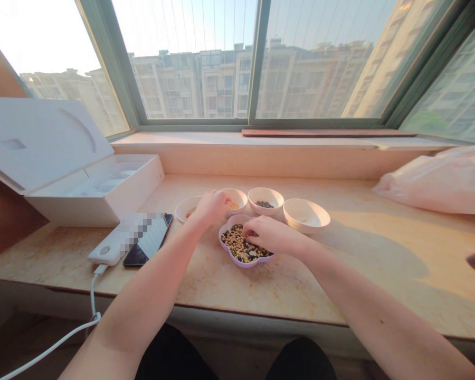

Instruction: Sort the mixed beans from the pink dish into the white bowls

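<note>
- right hand point(267, 234): fingertips down at the mixed beans point(234, 240) in the lilac bowl point(245, 264); whether they pinch any is unclear
- left hand point(211, 206): curled over the white bowl point(243, 199) just beyond, its grip hidden

Left arm point(144, 285): bare, stretched forward from you, slanting up and rightward from the lower edge of your view.
Left grip point(214, 205): farther from you than the right, its back upward, your fingertips too blurred to read.
Right arm point(352, 287): bare, slanting up and leftward from your lower right corner, a small dark spot point(382, 321) on it.
Right grip point(272, 235): apart from the left, your fingers curled downward, their tips partly hidden.
Legs point(168, 356): both dark-clothed, parted, between your arms.
</note>
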{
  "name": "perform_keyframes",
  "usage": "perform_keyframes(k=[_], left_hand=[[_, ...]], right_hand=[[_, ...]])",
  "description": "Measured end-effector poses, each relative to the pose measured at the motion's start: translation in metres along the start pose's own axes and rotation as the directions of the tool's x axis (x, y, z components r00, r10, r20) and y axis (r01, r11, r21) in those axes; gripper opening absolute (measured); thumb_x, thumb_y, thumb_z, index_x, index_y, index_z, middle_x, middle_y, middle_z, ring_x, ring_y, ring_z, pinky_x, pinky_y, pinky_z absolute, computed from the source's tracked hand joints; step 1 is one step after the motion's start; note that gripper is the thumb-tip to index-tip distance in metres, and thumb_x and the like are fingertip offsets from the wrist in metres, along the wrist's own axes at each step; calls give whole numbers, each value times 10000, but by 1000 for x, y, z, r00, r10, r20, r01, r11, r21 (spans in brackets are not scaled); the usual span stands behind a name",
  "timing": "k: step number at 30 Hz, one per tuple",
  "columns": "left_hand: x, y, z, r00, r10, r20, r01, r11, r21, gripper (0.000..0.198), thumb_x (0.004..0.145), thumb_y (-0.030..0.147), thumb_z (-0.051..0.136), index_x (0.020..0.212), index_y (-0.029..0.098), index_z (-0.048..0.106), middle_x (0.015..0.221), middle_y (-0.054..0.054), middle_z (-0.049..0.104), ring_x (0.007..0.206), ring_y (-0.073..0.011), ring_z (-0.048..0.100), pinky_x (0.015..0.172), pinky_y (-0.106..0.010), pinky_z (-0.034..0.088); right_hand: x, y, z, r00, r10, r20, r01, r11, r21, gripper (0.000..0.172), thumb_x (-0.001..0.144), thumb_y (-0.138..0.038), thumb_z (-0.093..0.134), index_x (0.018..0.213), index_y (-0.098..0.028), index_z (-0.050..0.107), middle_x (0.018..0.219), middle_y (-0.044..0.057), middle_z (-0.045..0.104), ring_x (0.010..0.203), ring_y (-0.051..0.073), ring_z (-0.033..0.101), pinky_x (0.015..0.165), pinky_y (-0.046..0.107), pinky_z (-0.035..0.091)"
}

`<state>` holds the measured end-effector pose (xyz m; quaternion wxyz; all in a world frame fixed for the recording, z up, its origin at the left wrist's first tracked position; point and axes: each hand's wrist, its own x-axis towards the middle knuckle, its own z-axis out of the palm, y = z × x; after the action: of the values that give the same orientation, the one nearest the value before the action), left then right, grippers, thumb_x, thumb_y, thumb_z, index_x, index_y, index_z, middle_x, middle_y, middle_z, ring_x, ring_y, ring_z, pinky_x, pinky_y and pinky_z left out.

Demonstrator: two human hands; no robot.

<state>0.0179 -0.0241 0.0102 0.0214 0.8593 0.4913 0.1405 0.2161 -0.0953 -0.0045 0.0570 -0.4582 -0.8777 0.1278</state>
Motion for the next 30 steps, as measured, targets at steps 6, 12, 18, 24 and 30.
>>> perform_keyframes(k=[6, 12, 18, 24, 30], left_hand=[[0, 0, 0, 1000, -4, -13, 3, 1000, -24, 299, 924, 177, 465, 782, 160, 727, 831, -113, 733, 718, -193, 607, 674, -293, 399], [1, 1, 1, 1000, -11, -23, 11, 1000, -28, 281, 929, 180, 481, 787, 165, 722, 843, -106, 734, 727, -195, 612, 683, -294, 403], [1, 0, 1, 1000, -3, -28, 2, 999, -45, 276, 926, 170, 485, 764, 162, 708, 833, -105, 733, 705, -189, 605, 671, -294, 403], [-1, 2, 1, 998, 35, -58, -41, 992, -116, 251, 931, 147, 489, 919, 154, 739, 956, -114, 749, 843, -215, 663, 771, -304, 476], [-7, 15, -9, 984, 147, -101, -162, 974, -161, 295, 931, 110, 471, 1053, 176, 731, 1140, -97, 703, 969, -203, 663, 872, -307, 492]], right_hand=[[-5, -6, -4, 999, 15, -52, -13, 999, 44, 305, 831, -61, 560, 967, -251, 756, 949, 26, 783, 844, 214, 701, 673, 297, 454], [-4, -5, -4, 998, 5, -68, 1, 996, 94, 371, 818, -36, 550, 1009, -277, 757, 959, 26, 785, 838, 226, 699, 680, 316, 477], [-3, -2, -6, 997, -7, -72, 15, 994, 108, 344, 855, -77, 547, 1017, -275, 776, 973, 32, 790, 868, 230, 708, 738, 331, 508], [-4, 1, -13, 983, -3, -182, 27, 991, 130, 310, 877, -71, 543, 993, -249, 767, 1032, 22, 790, 965, 208, 703, 872, 326, 501], [-5, 15, -26, 868, 225, -443, -147, 968, 203, 176, 906, -227, 587, 930, -230, 761, 923, 27, 775, 820, 189, 674, 753, 292, 484]])
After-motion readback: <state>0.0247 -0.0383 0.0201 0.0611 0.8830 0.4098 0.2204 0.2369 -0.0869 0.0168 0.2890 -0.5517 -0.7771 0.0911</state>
